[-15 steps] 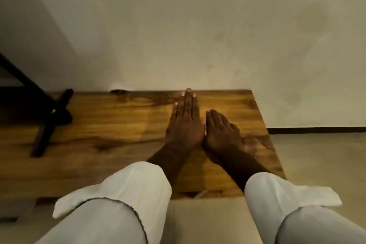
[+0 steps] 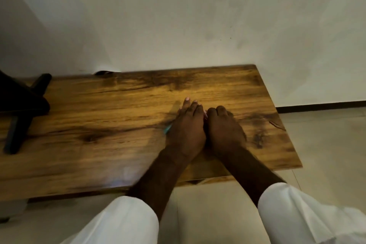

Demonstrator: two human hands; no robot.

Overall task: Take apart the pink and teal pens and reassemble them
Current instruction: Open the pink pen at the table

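Note:
My left hand [image 2: 187, 130] lies palm down on the wooden table [image 2: 111, 117], fingers together and slightly curled. A short teal pen end [image 2: 168, 129] pokes out from under its left edge; the rest of the pen is hidden beneath the hand. My right hand [image 2: 224, 128] rests right beside it, touching it, with fingers curled down onto the table. A small pink bit [image 2: 205, 114] shows between the two hands; I cannot tell if it is the pink pen. What the right hand covers is hidden.
A black stand with splayed legs [image 2: 23, 109] occupies the table's left end. The table's back edge meets a pale wall [image 2: 198, 25]. Its right edge [image 2: 285, 132] and front edge drop to a tiled floor. White sleeves cover my forearms at the bottom.
The view has tilted down and closer. My left fingers, stretched flat before, have curled in, and the teal pen end now shows beside the left hand. The right fingers have curled more.

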